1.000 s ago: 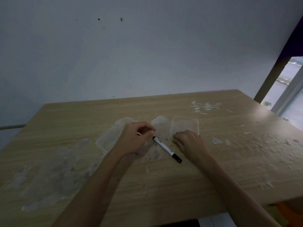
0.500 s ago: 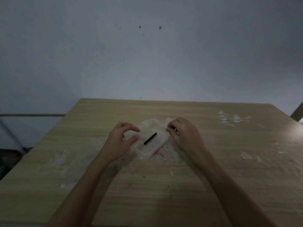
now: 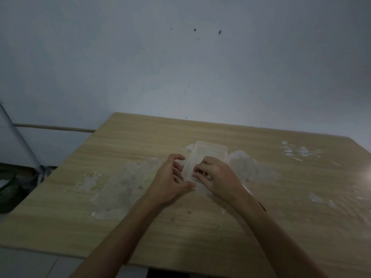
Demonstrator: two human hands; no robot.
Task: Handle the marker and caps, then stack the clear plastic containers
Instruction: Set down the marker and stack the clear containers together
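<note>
A clear plastic container (image 3: 209, 151) lies on the wooden table (image 3: 140, 137), lengthwise away from me. My left hand (image 3: 169, 178) grips its near left corner, thumb at the near edge and fingers curled along the side. My right hand (image 3: 217, 175) presses curled fingers onto the near end of the container. A thin white and dark stick, apparently the marker (image 3: 261, 204), peeks out from under my right forearm. No caps are visible; whether one container or a stack lies under my hands is unclear.
Whitish residue patches (image 3: 124, 177) mark the table left of my hands, and more flakes (image 3: 299, 152) lie at the far right. A pale wall rises directly behind. Dark objects (image 3: 8, 189) sit on the floor beyond the table's left edge.
The marker that lay inside the container half a second ago is no longer seen in it. Both hands moved from the container's sides onto its near end. The view shifted left.
</note>
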